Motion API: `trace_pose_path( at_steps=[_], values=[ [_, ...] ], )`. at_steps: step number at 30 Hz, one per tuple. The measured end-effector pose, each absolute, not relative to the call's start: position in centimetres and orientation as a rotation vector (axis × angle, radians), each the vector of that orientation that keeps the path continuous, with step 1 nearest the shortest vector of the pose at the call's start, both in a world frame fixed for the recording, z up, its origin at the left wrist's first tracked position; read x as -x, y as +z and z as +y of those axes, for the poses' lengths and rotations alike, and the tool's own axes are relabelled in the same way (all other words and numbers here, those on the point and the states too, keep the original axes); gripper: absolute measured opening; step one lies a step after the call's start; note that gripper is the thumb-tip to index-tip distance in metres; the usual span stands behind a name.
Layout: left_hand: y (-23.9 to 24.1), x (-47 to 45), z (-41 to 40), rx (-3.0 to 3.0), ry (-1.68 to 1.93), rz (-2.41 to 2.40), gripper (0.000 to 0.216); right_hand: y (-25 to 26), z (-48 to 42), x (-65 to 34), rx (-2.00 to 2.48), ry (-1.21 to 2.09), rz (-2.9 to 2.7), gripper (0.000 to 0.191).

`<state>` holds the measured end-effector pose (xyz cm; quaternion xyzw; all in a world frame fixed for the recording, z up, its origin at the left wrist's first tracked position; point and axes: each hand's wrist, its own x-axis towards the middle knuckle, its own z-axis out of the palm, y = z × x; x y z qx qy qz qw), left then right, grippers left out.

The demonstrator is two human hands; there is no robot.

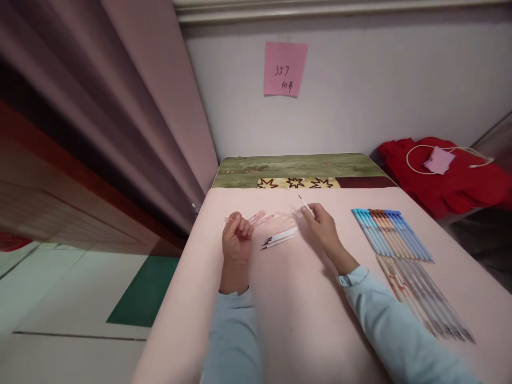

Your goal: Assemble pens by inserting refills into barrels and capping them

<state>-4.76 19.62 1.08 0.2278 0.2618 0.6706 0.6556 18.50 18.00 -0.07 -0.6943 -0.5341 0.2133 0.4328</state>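
My left hand (237, 234) is raised over the pink sheet with its fingers curled closed. A small pale tip pokes out beside the thumb; the rest of what it grips is hidden. Between the thumb and fingers of my right hand (322, 226) is a slim white pen refill (304, 202), its dark tip pointing up and to the left. Several more white refills (280, 237) with dark tips lie in a small pile between my hands. Behind that pile are pinkish, partly clear pen parts (262, 217), partly blurred.
On the right lie rows of pens, one with blue and brown tops (390, 234), one paler (424, 296). The pink sheet (296, 320) covers most of the table (240, 165). Red cloth (472, 181) with a white cable lies beyond; a curtain (160, 106) hangs left.
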Motion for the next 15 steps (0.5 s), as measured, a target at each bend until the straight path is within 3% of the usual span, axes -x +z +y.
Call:
trace_pose_path(
  at_steps=[8,15],
  values=[
    [0.8,5.1,19.7,-0.468,1.547,0.622,0.026,1.0,22.7,-16.8,2.123,0.468,-1.731,0.017],
    [0.7,4.0,19.7,-0.566,1.52,0.664,0.03,1.4,19.9,-18.1,1.82,0.585,-1.398,0.029]
  ],
)
